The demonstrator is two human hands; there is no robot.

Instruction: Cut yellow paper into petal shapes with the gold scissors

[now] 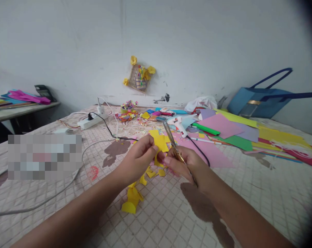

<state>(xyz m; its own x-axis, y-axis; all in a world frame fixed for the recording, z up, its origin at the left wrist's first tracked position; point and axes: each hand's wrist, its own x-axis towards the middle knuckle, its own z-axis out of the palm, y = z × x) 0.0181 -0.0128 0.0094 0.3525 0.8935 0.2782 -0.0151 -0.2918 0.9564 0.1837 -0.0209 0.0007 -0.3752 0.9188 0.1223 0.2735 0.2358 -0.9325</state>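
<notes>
My left hand is closed in a pinch on a piece of yellow paper above the middle of the table. Close beside it, my right hand is wrapped round a pair of scissors whose blades point up and away from me. The right fingertips come near the lower edge of the yellow paper; whether they touch it I cannot tell. Several cut yellow paper scraps lie on the table below my left hand. Just beyond my right hand rests a white hot glue gun with a black cord.
Coloured paper sheets spread over the right side, before a blue bag. A power strip with plugs and cables lies at left. A small flower pot and craft bits stand at the back. A yellow-flowered decoration hangs on the wall.
</notes>
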